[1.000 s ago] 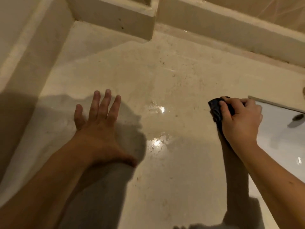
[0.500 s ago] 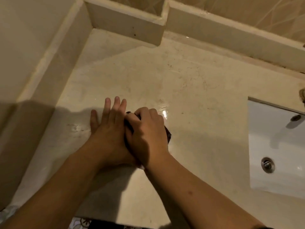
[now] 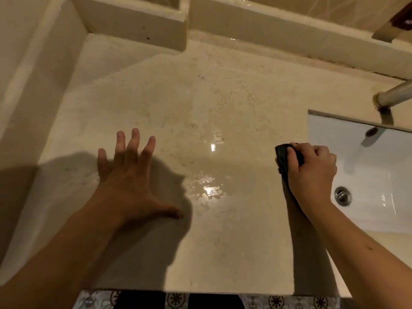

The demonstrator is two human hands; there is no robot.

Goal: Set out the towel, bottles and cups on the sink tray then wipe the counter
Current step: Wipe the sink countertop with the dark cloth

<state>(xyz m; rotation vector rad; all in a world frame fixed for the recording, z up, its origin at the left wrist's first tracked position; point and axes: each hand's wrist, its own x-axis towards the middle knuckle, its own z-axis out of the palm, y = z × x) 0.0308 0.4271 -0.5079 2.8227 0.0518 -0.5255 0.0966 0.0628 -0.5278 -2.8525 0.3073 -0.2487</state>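
Note:
A beige stone counter (image 3: 200, 103) fills the view, with wet shiny patches near its middle. My right hand (image 3: 312, 172) is closed around a small dark cloth (image 3: 283, 155) and presses it on the counter beside the sink's left edge. My left hand (image 3: 131, 181) lies flat on the counter at the left, fingers spread, holding nothing. No tray, bottles or cups are in view.
A white sink basin (image 3: 367, 170) with a metal drain (image 3: 342, 195) is set into the counter at right, under a metal faucet spout (image 3: 394, 94). A raised ledge (image 3: 278, 25) runs along the back wall, and a side wall (image 3: 26, 74) bounds the left. The counter's front edge (image 3: 200, 292) is near me.
My right hand has swept the cloth from beside my left hand across to the right, up to the sink's edge. My left hand stays flat on the counter.

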